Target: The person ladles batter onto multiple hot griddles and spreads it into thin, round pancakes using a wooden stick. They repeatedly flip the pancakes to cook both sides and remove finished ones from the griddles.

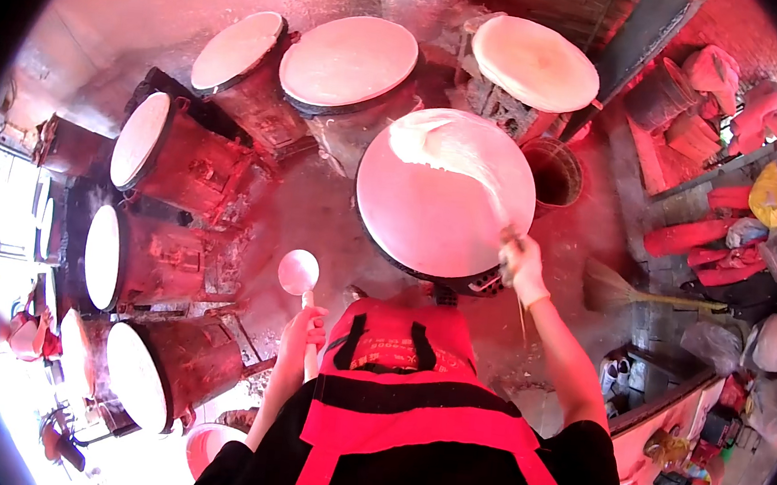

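A large round griddle (pixel 431 225) stands before me, with a wet, pale streak of batter (pixel 432 139) across its far part. Over its right rim, my right hand (pixel 522 264) grips a small brown tool (pixel 512 238) whose kind I cannot tell. Low on the left, my left hand (pixel 304 335) is closed round the pale handle of a ladle (pixel 298 272), its round bowl pointing up and away from the griddle. My red apron (pixel 407 341) reaches close to the griddle's near edge.
Several drum stoves with round griddles (pixel 349 62) curve round the far and left sides. A bucket (pixel 552 174) stands right of my griddle, a tub (pixel 211 445) low on the left. A broom (pixel 613 290) and plastic bags lie right. Another person (pixel 27 335) is far left.
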Demonstrator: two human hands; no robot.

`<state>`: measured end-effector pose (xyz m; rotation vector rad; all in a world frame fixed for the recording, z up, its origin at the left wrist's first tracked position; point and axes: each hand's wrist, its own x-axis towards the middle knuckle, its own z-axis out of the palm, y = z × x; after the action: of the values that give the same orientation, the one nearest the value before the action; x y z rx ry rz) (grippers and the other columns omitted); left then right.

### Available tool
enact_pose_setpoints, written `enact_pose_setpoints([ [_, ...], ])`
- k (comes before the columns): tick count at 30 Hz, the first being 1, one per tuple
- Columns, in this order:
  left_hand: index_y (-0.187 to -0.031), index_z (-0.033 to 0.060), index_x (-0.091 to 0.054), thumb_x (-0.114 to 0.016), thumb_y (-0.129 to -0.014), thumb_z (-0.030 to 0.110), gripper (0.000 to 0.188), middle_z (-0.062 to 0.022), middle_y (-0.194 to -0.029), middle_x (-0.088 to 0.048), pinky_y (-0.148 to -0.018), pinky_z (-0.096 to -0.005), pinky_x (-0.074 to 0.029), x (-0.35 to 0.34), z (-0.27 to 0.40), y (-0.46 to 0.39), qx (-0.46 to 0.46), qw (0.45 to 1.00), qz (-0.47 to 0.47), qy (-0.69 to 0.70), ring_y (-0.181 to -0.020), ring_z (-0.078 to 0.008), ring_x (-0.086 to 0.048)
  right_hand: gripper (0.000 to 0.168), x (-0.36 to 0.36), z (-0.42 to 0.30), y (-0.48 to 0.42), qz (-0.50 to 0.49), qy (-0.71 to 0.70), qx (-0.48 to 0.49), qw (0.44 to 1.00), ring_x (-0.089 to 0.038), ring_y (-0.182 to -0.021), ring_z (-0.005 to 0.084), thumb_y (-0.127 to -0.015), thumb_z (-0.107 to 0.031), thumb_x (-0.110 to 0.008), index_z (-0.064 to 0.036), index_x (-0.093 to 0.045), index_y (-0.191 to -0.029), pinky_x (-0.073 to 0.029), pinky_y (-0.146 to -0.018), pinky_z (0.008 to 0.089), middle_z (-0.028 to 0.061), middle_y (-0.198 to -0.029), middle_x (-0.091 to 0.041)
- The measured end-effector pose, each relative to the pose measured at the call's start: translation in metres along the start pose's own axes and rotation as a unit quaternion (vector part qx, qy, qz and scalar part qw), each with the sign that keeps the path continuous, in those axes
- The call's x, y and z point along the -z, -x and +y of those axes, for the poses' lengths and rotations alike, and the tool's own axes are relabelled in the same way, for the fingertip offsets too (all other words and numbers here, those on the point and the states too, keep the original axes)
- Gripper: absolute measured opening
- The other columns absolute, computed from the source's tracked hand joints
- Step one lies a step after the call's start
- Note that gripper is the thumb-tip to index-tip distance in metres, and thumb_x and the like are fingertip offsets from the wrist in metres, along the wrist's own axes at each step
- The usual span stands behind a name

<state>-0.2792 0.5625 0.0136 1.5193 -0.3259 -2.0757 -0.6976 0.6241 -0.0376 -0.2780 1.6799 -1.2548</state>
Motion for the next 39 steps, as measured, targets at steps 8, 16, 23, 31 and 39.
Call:
enact_pose_setpoints([
  [8, -0.098, -0.0018, -0.055, -0.051, -0.093, 0.020, 0.023, -0.0005, -0.078, -0.043, -0.042, -0.0148, -0.028, -0.013, -0.002, 0.038, -0.044, 0.998, 0.022, -0.038, -0.053, -0.0025, -0.034, 0.038, -0.016, -0.037, 0.036, -0.217, 0.132, -0.011, 0.967, -0.028, -0.042, 0.0042, -0.096, -0.018, -0.051, -0.022, -0.050, -0.134, -0.025, -0.037, 0.0225, -0.0082, -0.059, -0.033],
  [16, -0.100, -0.0017, -0.059, -0.048, -0.095, 0.023, 0.028, 0.0002, -0.077, -0.044, -0.044, -0.0158, -0.027, -0.003, -0.011, 0.066, -0.059, 0.990, 0.060, -0.110, -0.054, -0.0032, -0.035, 0.021, 0.005, -0.031, -0.052, -0.081, 0.119, 0.048, 0.988, -0.030, -0.040, 0.0043, -0.095, -0.023, -0.051, -0.016, -0.059, -0.113, -0.022, -0.034, 0.0235, -0.0084, -0.057, -0.041],
  [23, -0.099, -0.0010, -0.059, -0.047, -0.095, 0.021, 0.025, -0.0005, -0.080, -0.045, -0.044, -0.0153, -0.027, 0.008, 0.014, 0.053, -0.031, 0.988, 0.032, -0.146, -0.054, -0.0030, -0.035, 0.036, 0.004, -0.005, 0.103, -0.287, 0.025, -0.039, 0.957, -0.033, -0.047, 0.0016, -0.095, -0.016, -0.052, -0.018, -0.053, -0.130, -0.027, -0.041, 0.0197, -0.0088, -0.064, -0.040],
  [31, -0.099, -0.0009, -0.059, -0.041, -0.097, 0.018, 0.026, 0.0011, -0.082, -0.041, -0.046, -0.0164, -0.026, 0.003, 0.084, 0.010, -0.021, 0.944, -0.123, -0.306, -0.056, -0.0031, -0.034, 0.030, -0.076, 0.059, 0.078, 0.152, -0.054, 0.013, 0.987, -0.026, -0.034, 0.0056, -0.096, -0.031, -0.051, -0.023, -0.055, -0.125, -0.022, -0.033, 0.0242, -0.0082, -0.052, -0.033],
  [39, -0.098, 0.0000, -0.060, -0.040, -0.098, 0.016, 0.026, 0.0017, -0.080, -0.040, -0.045, -0.0165, -0.026, 0.093, 0.158, -0.047, -0.009, 0.914, -0.191, -0.358, -0.054, -0.0027, -0.033, 0.040, -0.152, 0.158, 0.237, 0.038, -0.236, 0.004, 0.971, -0.032, -0.044, 0.0040, -0.093, -0.026, -0.056, -0.022, -0.050, -0.133, -0.023, -0.039, 0.0212, -0.0072, -0.056, -0.036],
])
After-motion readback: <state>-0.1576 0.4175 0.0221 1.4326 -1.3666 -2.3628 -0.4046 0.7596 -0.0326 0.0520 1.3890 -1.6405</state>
